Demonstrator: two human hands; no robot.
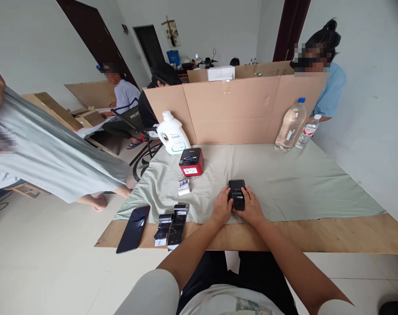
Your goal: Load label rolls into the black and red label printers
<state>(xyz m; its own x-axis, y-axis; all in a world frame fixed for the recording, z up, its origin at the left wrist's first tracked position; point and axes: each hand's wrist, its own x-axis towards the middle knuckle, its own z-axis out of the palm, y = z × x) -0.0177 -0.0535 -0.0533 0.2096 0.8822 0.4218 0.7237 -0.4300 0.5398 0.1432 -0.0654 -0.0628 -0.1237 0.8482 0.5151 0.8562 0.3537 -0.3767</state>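
Work surface: wooden board (pixel 317 236) overlaid with a pale green cloth (pixel 284 183), creased, its near edge short of the board's edge. Rear boundary: folded cardboard screen (pixel 232 109), upright, blocking the view of the space behind; a person in a blue top (pixel 332 89) stands past its right end, two seated people are at the far left, and a person in a grey shirt (pixel 44 148) leans in at the left edge. Containers: white jug (pixel 172 133) with a cap, at the screen's left foot, contents not visible; large clear bottle (pixel 291 124) with a blue cap, apparently near empty though the view is too small to be sure; smaller clear bottle (pixel 308 130) with a red-and-white label just beside it, right rear. Mid-cloth: red and black label printer (pixel 191 161), with a small roll of white labels (pixel 184 187) just in front. Near edge, left: black smartphone (pixel 133 229), face up and dark, lying partly off the cloth; beside it two dark glossy film strips (pixel 171 225), curled. Centre: small black handheld device (pixel 237 194), flat on the cloth, held on both sides. Left hand (pixel 222 206) has its fingers curled against the device's left edge; right hand (pixel 250 205) has its fingers closed on the right edge, thumb on top.
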